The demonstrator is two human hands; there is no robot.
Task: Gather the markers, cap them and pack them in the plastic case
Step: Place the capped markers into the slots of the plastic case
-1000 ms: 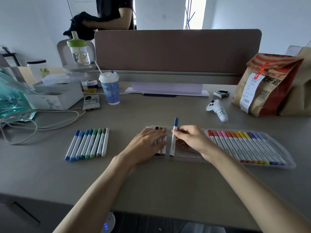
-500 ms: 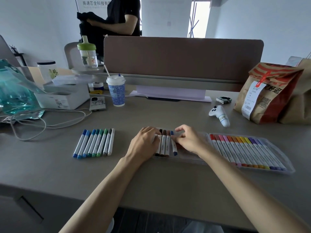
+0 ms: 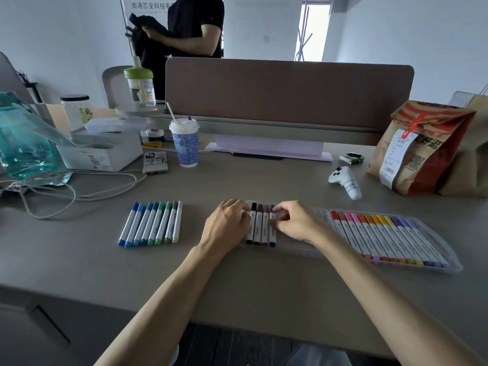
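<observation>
Head view, desk (image 3: pixel 264 281). Left end of the plastic case (image 3: pixel 433 233) is covered by both hands, so its left edge and any slots under them cannot be made out; the case's lower right corner is in frame, and the clear wall blurs the marker ends there. Left hand (image 3: pixel 227 225) lies palm down, fingers curled loosely over the case's left end; fingertips are hidden, so whether it grips anything cannot be told. Right hand (image 3: pixel 295 224) is bent over the case, fingertips (image 3: pixel 274 208) touching the dark blue marker (image 3: pixel 272 225), pressing rather than lifting it. That marker is the fourth in a capped group in the case: black (image 3: pixel 252 224), two browns (image 3: pixel 261 225), then blue. Right section of the case holds a red-to-purple row (image 3: pixel 383 236), roughly fourteen; count uncertain where they crowd. Loose row on the desk, well left of the case (image 3: pixel 151 223): eight capped markers, blues to greens, then grey and white. Print on barrels too small to read. Legible writing: "100" or similar on the white controller (image 3: pixel 344 180); Chinese characters on the paper bag (image 3: pixel 420 146) and on the wall banner, the latter cut off by the frame's top.
</observation>
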